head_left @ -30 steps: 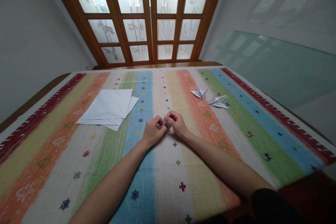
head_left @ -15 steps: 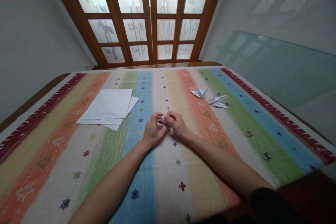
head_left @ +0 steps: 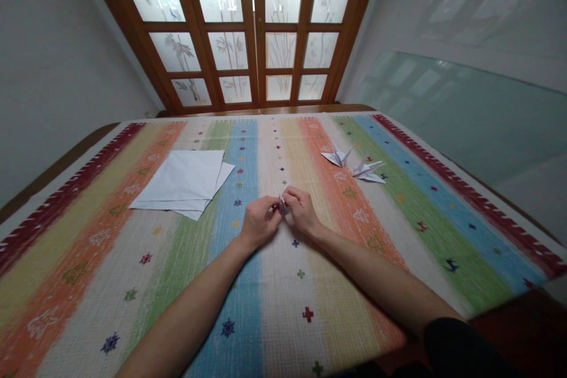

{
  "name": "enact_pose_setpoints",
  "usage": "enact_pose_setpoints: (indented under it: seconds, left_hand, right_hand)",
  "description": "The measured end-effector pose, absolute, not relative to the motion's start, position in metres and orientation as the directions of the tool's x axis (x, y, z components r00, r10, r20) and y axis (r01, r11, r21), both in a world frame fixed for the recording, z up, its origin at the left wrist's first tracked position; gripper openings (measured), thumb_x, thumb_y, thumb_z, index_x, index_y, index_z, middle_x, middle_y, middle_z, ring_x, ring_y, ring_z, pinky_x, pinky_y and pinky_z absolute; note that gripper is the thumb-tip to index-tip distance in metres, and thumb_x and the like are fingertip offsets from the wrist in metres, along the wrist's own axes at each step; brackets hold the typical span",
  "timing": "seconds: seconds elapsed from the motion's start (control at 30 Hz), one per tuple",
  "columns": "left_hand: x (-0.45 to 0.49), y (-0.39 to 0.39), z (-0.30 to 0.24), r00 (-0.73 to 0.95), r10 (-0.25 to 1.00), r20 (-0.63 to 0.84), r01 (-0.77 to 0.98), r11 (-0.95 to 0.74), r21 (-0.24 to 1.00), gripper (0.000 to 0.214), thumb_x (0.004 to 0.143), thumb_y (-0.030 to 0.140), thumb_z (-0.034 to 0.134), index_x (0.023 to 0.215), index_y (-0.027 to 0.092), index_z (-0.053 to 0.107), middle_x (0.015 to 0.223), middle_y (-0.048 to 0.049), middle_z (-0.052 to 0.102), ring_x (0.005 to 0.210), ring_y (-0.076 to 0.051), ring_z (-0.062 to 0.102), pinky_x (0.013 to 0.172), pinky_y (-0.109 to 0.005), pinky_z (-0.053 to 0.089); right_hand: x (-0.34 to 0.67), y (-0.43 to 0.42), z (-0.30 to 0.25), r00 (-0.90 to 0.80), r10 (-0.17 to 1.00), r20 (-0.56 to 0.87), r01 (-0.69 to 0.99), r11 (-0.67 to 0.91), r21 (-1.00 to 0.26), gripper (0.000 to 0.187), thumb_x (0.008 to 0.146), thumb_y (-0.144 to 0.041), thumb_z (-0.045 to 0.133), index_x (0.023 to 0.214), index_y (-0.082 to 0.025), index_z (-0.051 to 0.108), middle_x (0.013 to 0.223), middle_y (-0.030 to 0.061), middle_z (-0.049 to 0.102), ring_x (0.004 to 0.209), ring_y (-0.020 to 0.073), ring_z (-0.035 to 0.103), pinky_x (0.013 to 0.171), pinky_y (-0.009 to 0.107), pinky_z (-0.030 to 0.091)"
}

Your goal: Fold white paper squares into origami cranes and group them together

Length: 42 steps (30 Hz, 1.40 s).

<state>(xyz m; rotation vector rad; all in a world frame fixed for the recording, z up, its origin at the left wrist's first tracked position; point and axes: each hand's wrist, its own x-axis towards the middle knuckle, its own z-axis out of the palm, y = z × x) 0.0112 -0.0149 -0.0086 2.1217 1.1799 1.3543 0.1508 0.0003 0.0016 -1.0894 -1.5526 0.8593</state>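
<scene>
Between my two hands is a small piece of folded white paper (head_left: 283, 208), mostly covered by the fingers. My left hand (head_left: 259, 220) is closed, thumb and fingertips pinching the paper's left side. From the other side my right hand (head_left: 301, 211) grips it with bent fingers. The hands almost meet over the middle of the table, on the pale stripe of the cloth. How the paper is folded cannot be made out.
White square paper sheets (head_left: 181, 180) lie in a loose stack to the left. Two folded paper cranes (head_left: 367, 171) rest at the right. A striped tablecloth (head_left: 283, 301) covers the table. Behind stand wooden doors (head_left: 254, 41) with glass panes.
My left fingers have closed in and shifted slightly, and the folded paper shows at a different angle between the hands. The sheets and cranes have not moved.
</scene>
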Motion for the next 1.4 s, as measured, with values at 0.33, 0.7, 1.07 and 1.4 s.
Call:
enact_pose_setpoints:
  seconds: [0.33,0.7,1.07,1.4]
  left_hand:
    - [0.010,-0.014,-0.010,0.165,0.816,0.554,0.477,-0.558,0.679,0.009,0.078,0.021,0.055,0.074,0.021,0.063,0.068,-0.0018,0.064,0.063,-0.015,0.057,0.066,-0.027,0.045]
    - [-0.002,0.014,-0.011,-0.254,0.953,0.167,-0.082,-0.193,0.978,0.029,0.063,0.034,0.072,0.079,0.018,0.054,0.061,0.0039,0.060,0.053,-0.012,0.058,0.054,-0.023,0.047]
    - [-0.016,0.024,-0.012,-0.234,0.972,-0.023,-0.429,-0.082,0.899,0.042,0.055,0.029,0.080,0.081,0.022,0.047,0.060,0.0084,0.059,0.054,-0.010,0.060,0.057,-0.022,0.052]
    - [-0.021,0.028,-0.017,-0.202,0.978,-0.046,-0.481,-0.058,0.875,0.035,0.060,0.025,0.078,0.078,0.023,0.049,0.064,0.0065,0.059,0.057,-0.010,0.060,0.057,-0.023,0.053]
  right_hand:
    - [0.151,-0.001,0.001,-0.139,0.911,0.389,0.269,0.412,-0.870,0.029,0.084,-0.039,0.049,0.061,-0.021,0.049,0.060,-0.0014,0.052,0.059,0.0141,0.048,0.059,0.028,0.037]
    - [0.160,0.026,-0.014,0.124,0.967,0.223,-0.035,0.229,-0.973,0.031,0.078,-0.050,0.057,0.067,-0.022,0.050,0.060,-0.0032,0.052,0.054,0.0130,0.051,0.053,0.026,0.045]
    - [0.168,0.040,-0.016,0.040,0.997,-0.064,-0.557,-0.031,-0.830,0.032,0.074,-0.039,0.074,0.073,-0.022,0.047,0.068,-0.0039,0.063,0.064,0.0122,0.064,0.062,0.027,0.058]
    - [0.174,0.043,-0.016,-0.013,0.989,-0.147,-0.672,-0.117,-0.731,0.020,0.081,-0.023,0.069,0.072,-0.021,0.051,0.065,-0.0029,0.066,0.058,0.0109,0.065,0.059,0.023,0.059]
